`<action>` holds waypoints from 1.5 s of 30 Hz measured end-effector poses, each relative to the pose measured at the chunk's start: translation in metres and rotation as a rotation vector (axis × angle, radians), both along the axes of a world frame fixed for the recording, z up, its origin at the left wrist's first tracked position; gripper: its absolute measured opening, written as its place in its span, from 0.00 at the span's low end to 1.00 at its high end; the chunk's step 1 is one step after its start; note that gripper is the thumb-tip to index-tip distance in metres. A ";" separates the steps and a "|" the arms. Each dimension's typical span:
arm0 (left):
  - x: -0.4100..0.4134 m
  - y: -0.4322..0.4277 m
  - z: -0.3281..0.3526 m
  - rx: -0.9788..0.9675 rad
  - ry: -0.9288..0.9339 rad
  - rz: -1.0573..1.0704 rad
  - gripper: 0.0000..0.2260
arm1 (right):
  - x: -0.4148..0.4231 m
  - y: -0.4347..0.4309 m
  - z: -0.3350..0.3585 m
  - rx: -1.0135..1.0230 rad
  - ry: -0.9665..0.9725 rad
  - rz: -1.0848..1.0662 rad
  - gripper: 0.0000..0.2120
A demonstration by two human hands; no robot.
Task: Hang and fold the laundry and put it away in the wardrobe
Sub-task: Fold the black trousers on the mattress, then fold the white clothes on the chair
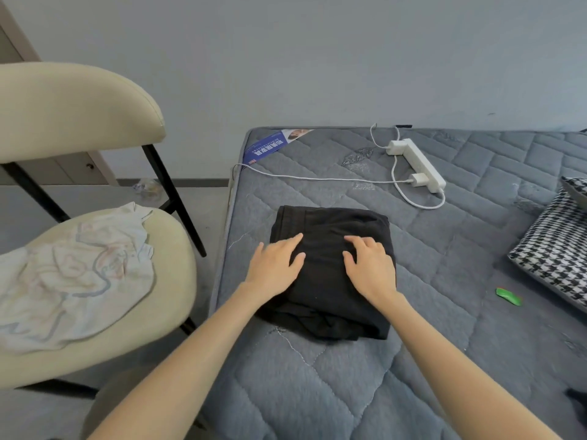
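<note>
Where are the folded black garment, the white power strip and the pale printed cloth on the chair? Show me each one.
folded black garment [327, 281], head view, middle of its top layer.
white power strip [419, 163], head view, middle of its body.
pale printed cloth [73, 274], head view, centre of the fabric.

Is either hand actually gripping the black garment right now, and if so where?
Neither grips it. The left hand and right hand lie flat, fingers straight, pressing on top of the folded black garment on the mattress.
</note>
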State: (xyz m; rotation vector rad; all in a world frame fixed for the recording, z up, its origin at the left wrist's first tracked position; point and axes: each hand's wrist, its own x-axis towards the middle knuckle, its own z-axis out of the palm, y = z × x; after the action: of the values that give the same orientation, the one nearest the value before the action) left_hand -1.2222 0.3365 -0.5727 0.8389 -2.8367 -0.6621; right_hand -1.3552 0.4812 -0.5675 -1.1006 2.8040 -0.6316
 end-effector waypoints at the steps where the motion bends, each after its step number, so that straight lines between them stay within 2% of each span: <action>1: 0.008 -0.006 0.009 -0.029 0.035 0.013 0.22 | 0.004 -0.004 0.010 -0.033 0.006 0.016 0.18; 6: 0.065 -0.040 0.034 -0.002 0.156 0.193 0.20 | 0.045 -0.041 0.046 -0.206 -0.051 0.181 0.15; 10: 0.137 -0.072 0.034 0.047 0.193 0.397 0.18 | 0.090 -0.085 0.053 -0.266 -0.138 0.367 0.14; 16: 0.253 -0.101 0.021 0.135 0.214 0.721 0.18 | 0.166 -0.156 0.033 -0.214 -0.313 0.579 0.15; 20: 0.309 -0.111 0.006 0.183 0.191 0.837 0.19 | 0.216 -0.200 0.008 -0.087 -0.291 0.716 0.16; 26: 0.357 -0.126 -0.019 0.223 0.125 0.861 0.22 | 0.265 -0.244 -0.039 0.088 -0.300 0.939 0.16; 30: 0.371 -0.132 -0.036 0.242 0.116 0.841 0.22 | 0.277 -0.254 -0.070 0.186 -0.114 1.006 0.18; 32: 0.373 -0.134 -0.044 0.240 0.121 0.818 0.22 | 0.277 -0.258 -0.079 0.131 -0.062 1.000 0.15; 35: 0.375 -0.136 -0.053 0.219 0.154 0.737 0.21 | 0.273 -0.264 -0.083 0.026 -0.128 0.993 0.09; 38: 0.372 -0.139 -0.056 0.206 0.185 0.645 0.22 | 0.272 -0.270 -0.075 -0.013 -0.207 0.992 0.08; 43: 0.364 -0.141 -0.049 0.217 0.208 0.667 0.29 | 0.271 -0.278 -0.017 -0.174 -0.353 0.986 0.03; 45: 0.357 -0.138 -0.039 0.172 0.237 0.706 0.28 | 0.271 -0.280 0.015 -0.224 -0.414 1.009 0.05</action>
State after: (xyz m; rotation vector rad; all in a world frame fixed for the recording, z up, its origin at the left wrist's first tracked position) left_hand -0.8652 0.1987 -0.6119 1.5494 -2.0758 -0.8163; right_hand -1.0839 0.2012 -0.5521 -1.8968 1.5502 -0.8798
